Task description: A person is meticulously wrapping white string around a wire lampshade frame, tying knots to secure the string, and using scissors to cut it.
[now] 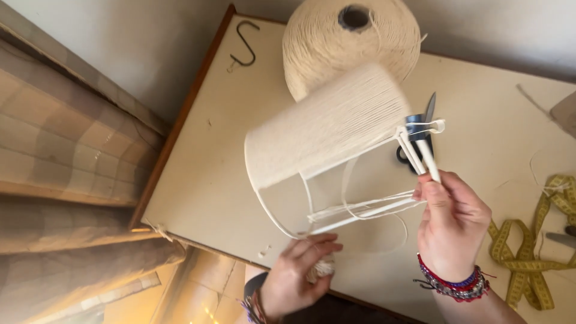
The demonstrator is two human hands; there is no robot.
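Above the middle of the cream table [198, 180], a white wire lampshade frame [336, 144], half wrapped in cream cord, hangs tilted. The right hand [451, 225] pinches its spoke from below, wrist up; the left hand [298, 270], near the table's front edge, closes around a small cord bundle [321, 268].

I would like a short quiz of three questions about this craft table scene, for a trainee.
1. True or false: the right hand grips the white wire lampshade frame partly wrapped in cream cord.
2. What does the left hand hold?
3. Which lies right of the frame: (a) black metal hook, (b) yellow measuring tape?

Key:
1. True.
2. A small bundle of cream cord.
3. b.
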